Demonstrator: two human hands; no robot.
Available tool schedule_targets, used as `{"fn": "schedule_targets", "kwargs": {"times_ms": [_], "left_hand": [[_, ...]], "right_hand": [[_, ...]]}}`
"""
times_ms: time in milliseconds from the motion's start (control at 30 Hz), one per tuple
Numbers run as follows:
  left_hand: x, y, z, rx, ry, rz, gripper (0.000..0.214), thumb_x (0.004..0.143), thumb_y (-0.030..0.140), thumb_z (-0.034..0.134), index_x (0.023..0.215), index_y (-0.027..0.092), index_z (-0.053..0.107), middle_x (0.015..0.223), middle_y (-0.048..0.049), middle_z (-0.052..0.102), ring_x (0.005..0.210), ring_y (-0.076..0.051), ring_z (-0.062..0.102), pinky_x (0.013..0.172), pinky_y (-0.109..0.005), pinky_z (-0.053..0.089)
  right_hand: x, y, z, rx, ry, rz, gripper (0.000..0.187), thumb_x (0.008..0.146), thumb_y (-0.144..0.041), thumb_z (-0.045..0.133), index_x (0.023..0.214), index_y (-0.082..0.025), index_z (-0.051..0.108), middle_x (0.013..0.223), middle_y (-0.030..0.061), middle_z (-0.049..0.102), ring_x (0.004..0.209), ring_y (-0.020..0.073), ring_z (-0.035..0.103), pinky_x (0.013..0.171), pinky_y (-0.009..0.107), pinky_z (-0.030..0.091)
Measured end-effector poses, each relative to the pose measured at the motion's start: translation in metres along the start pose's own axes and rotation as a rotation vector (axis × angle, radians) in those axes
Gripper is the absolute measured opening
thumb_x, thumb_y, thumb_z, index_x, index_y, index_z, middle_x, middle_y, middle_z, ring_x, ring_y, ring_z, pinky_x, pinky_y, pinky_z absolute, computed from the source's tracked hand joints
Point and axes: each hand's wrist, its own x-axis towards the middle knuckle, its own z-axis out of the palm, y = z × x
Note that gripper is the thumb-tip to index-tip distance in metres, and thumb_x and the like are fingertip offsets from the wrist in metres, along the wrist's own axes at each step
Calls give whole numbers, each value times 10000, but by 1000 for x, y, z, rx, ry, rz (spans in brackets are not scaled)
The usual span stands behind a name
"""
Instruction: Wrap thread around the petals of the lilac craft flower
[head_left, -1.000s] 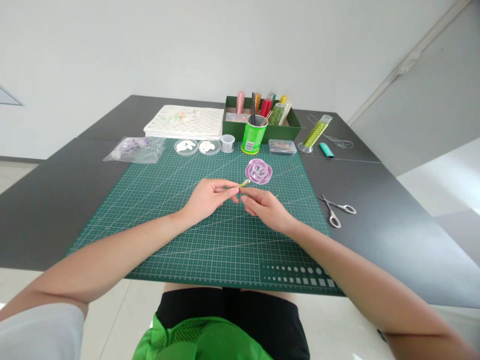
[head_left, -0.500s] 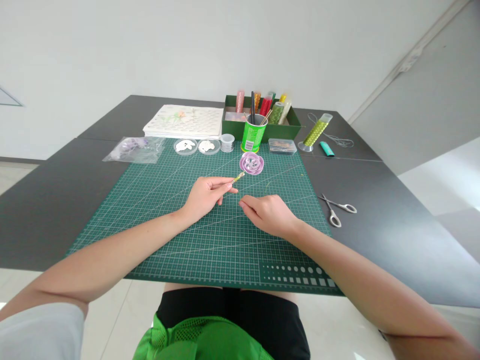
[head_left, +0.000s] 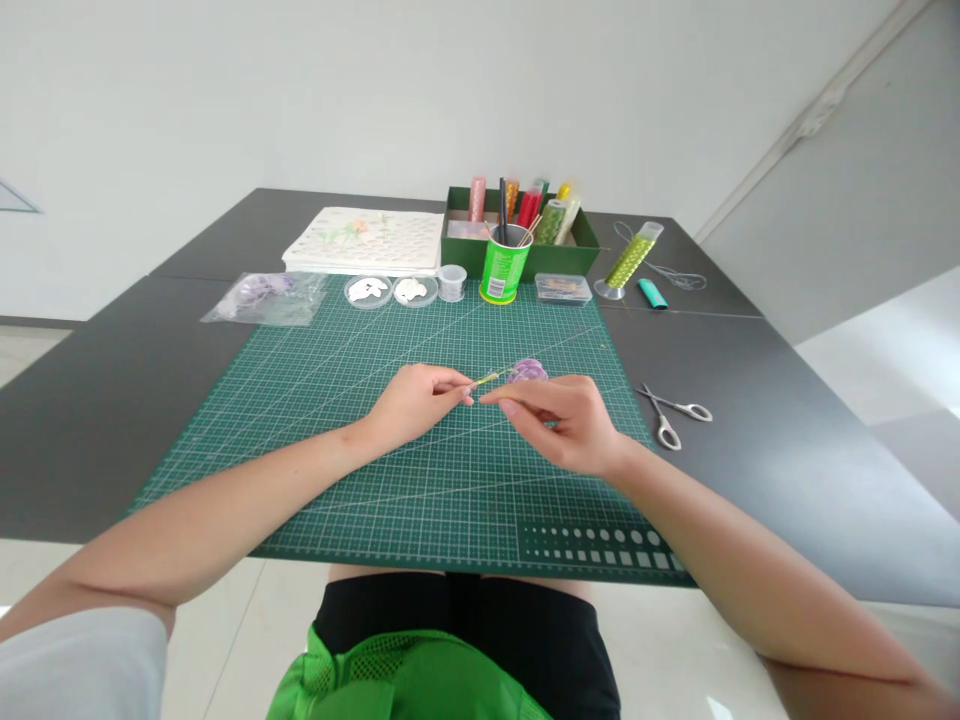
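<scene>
My left hand [head_left: 416, 402] is closed in a pinch on a thin green flower stem [head_left: 486, 379], which points right from the fingertips. Just past the stem's end is a purple flower [head_left: 529, 369], partly hidden behind my right hand; a fine line runs between them. My right hand [head_left: 574, 420] is beside the stem, its thumb and fingers drawn together. Whatever they hold, if anything, is too small to make out. Both hands are above the green cutting mat [head_left: 420, 500].
Behind are a green can [head_left: 504, 268], a green box [head_left: 559, 262] of bead tubes, clear containers [head_left: 451, 284] and white trays [head_left: 367, 240]. A plastic bag [head_left: 262, 300] lies left. Scissors [head_left: 667, 412], a yellow-green spool [head_left: 634, 258] and a teal object [head_left: 652, 294] are right.
The purple flower has shifted right and toward me. The stem in my left hand has tipped flatter and lower. My right hand has moved right, its index finger now straighter.
</scene>
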Motion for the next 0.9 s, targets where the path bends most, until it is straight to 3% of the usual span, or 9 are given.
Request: {"fn": "schedule_targets", "kwargs": {"times_ms": [133, 267, 400, 667, 767, 900], "left_hand": [[-5, 3, 2, 122, -82, 84, 240, 931, 293, 594, 919, 226, 824, 761, -4, 781, 502, -104, 559, 491, -230, 346], [-9, 5, 3, 116, -151, 116, 225, 925, 272, 605, 924, 229, 825, 673, 11, 755, 450, -98, 510, 458, -233, 304], [-10, 8, 2, 100, -214, 148, 209, 913, 250, 623, 935, 230, 831, 723, 6, 777, 457, -102, 531, 468, -236, 346], [-12, 10, 3, 103, -305, 262, 223, 918, 212, 623, 1009, 246, 824, 854, 2, 812, 575, -126, 663, 578, -250, 471], [-15, 11, 3, 96, -290, 302, 230, 933, 229, 617, 1049, 237, 814, 869, -5, 813, 559, -110, 647, 551, -232, 447], [-17, 13, 2, 2, -132, 270, 240, 946, 289, 612, 1065, 214, 806, 834, -24, 806, 471, -85, 545, 457, -214, 366]], "right_hand": [[3, -2, -10, 34, 73, 78, 305, 989, -274, 515, 1015, -179, 804, 570, 0, 646, 420, 80, 435, 425, 246, 308], [7, 4, -17, 36, 97, 141, 324, 979, -309, 536, 1015, -156, 819, 508, -15, 586, 406, 74, 370, 420, 254, 270], [9, 15, -18, 50, 84, 187, 348, 983, -338, 540, 1016, -137, 822, 492, -29, 525, 422, 75, 325, 428, 258, 241], [8, 41, -14, -19, -1, 263, 416, 1007, -420, 512, 1068, -140, 813, 580, -2, 603, 483, 88, 362, 472, 256, 273], [7, 53, -10, -23, -32, 285, 417, 1005, -419, 515, 1065, -134, 812, 626, 15, 653, 500, 92, 397, 492, 258, 293], [4, 69, -4, -32, -68, 327, 401, 989, -408, 522, 1033, -138, 815, 657, 27, 691, 511, 101, 445, 523, 264, 323]]}}
